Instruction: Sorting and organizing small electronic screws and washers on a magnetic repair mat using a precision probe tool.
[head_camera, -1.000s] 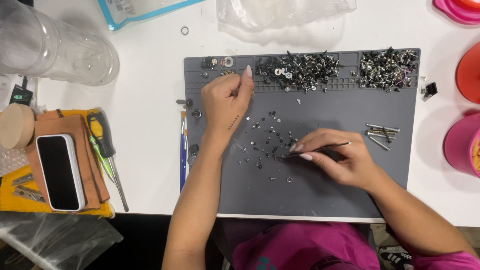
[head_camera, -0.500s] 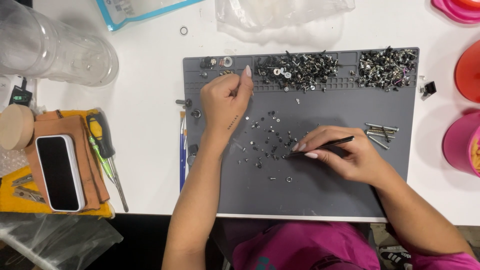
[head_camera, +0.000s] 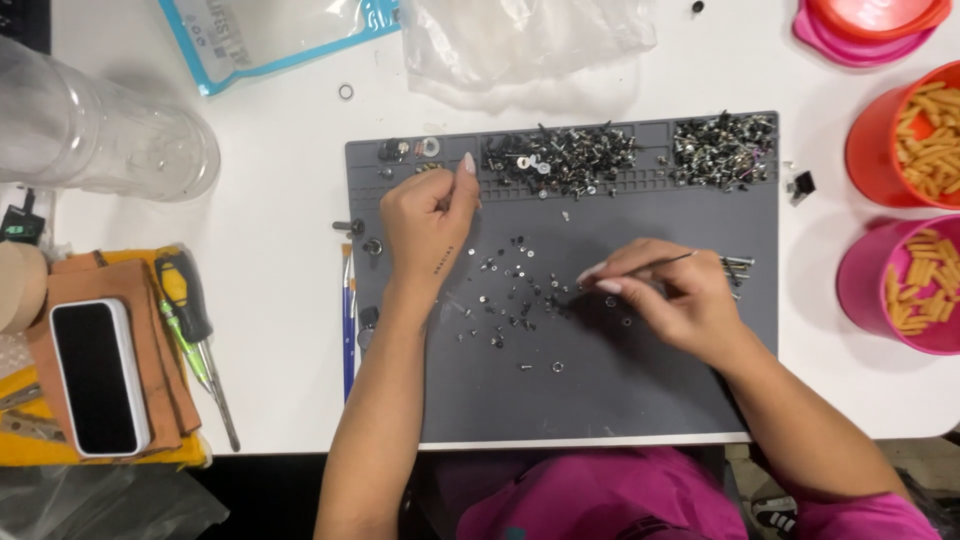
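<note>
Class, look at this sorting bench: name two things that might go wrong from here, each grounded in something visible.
1. The right hand works thin tweezers among loose tiny screws scattered on the grey mat; a sweep of the wrist might scatter them.
2. The left hand rests beside the heaped screw pile; a nudge may mix sorted parts.

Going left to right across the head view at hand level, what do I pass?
White phone → yellow-handled screwdriver → left hand → loose small screws → right hand, gripping a thin tool → pink cup.
</note>
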